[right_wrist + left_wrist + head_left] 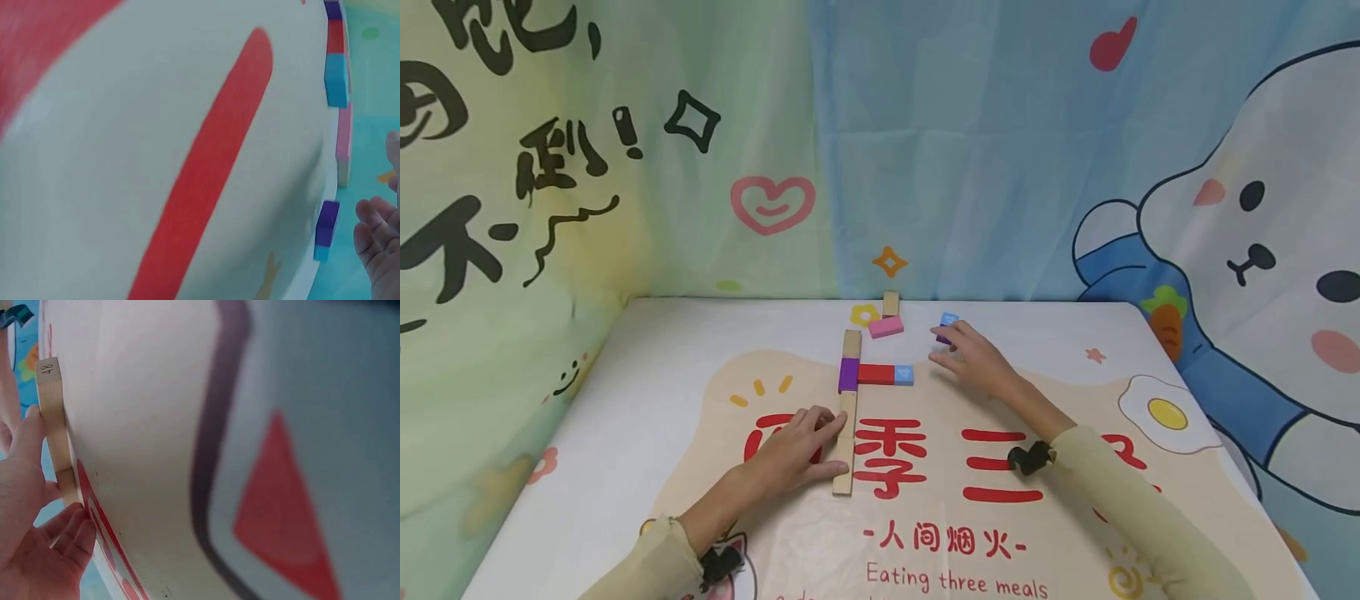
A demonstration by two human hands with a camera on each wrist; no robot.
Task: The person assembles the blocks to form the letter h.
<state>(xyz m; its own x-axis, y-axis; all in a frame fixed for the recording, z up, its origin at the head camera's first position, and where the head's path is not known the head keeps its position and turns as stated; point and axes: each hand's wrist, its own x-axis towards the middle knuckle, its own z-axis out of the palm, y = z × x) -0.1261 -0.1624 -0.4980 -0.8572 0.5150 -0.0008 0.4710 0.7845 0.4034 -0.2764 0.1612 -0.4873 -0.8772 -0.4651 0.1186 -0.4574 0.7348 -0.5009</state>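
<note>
A column of wooden blocks (844, 442) runs away from me on the table, with a purple block (848, 375) set in it. From the purple block a red block (876, 374) and a light blue block (904, 375) extend to the right. My left hand (793, 450) touches the column's left side with thumb and fingertips; the left wrist view shows the near block end (47, 370) marked 48. At the back, my right hand (973, 358) is beside another purple block (327, 223) with a light blue block (949, 318) behind it. Its fingers are spread, with nothing between them.
A pink block (886, 327) lies at the back of the table, in front of a single wooden block (891, 303) near the far edge. The printed tablecloth (670, 367) meets a hanging cartoon curtain (970, 208) behind.
</note>
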